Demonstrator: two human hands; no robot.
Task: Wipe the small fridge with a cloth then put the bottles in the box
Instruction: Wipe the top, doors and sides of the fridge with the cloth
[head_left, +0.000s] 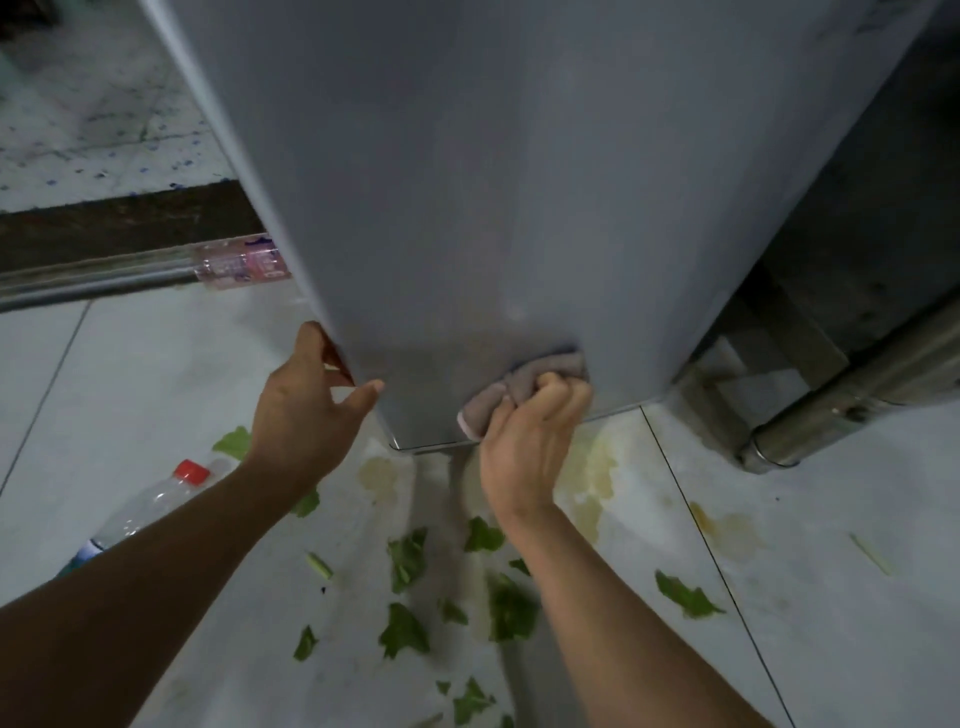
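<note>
One big grey fridge (498, 197) fills the top and middle of the view. It stands on a pale tiled floor (779, 597). To its right is one steel stand with a round metal leg (841, 415) that rests on the floor.

Two arms reach up from the bottom. The left hand (304, 410) holds the fridge's lower left edge, with the thumb on the front and the fingers round the side. The right hand (530, 441) is curled tight round one small grey cloth (524, 387) and presses it on the fridge front, low down near the bottom edge.

Two bottles show. One clear bottle with a red cap (150, 501) lies on the floor at the left, partly hidden by the left arm. One more bottle with a pink label (241, 264) lies on its side just beside the fridge's left side, next to a long metal bar (93, 283).

Many torn green leaf bits (410, 558) lie on the floor between and around the arms, more than ten. A few yellow stains (587, 483) mark the tiles under the fridge's front.
</note>
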